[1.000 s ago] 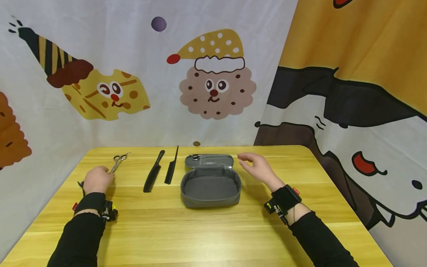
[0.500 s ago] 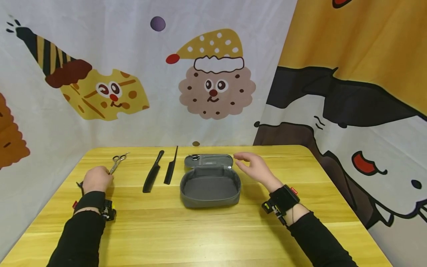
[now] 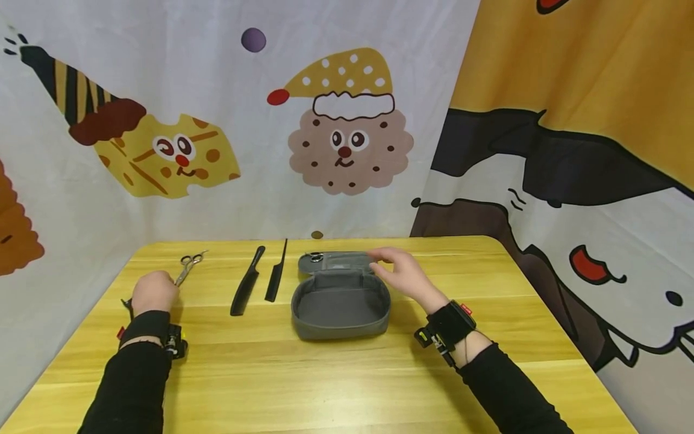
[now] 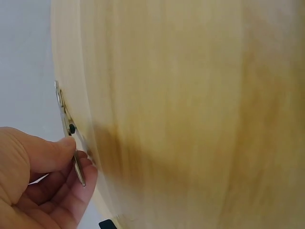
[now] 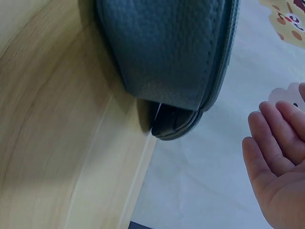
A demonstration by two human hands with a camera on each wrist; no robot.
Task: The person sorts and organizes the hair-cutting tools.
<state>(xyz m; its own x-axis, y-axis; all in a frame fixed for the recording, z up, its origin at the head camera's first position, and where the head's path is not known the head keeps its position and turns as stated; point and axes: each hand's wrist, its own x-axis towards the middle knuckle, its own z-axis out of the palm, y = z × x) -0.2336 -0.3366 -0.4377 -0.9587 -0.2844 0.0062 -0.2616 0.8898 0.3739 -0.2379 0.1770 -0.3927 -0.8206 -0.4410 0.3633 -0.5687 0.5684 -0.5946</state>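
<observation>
My left hand (image 3: 155, 293) is at the table's left side and pinches a pair of silver scissors (image 3: 187, 268) between thumb and fingers. In the left wrist view, the scissors (image 4: 66, 117) stick out past the thumb, handle loops away from the hand. To the right, my right hand (image 3: 403, 271) hovers with relaxed fingers by the lid (image 3: 351, 260) of a grey zip case (image 3: 341, 331); whether the fingertips touch it I cannot tell. The case lies unzipped with a bare inside. Its side (image 5: 162, 52) fills the top of the right wrist view, where my right fingers (image 5: 269, 138) are extended.
Between left hand and case lie a black handled comb (image 3: 246, 286) and a black tail comb (image 3: 275, 280). A small pair of scissors (image 3: 315, 257) sits on the lid's inner face. A dark object (image 3: 127, 304) pokes out left of my left hand. A printed curtain (image 3: 217, 60) hangs behind the table.
My right hand has moved left to the case's lid. The left hand stays nearly in place with the scissors. The whole scene has shifted slightly left in view.
</observation>
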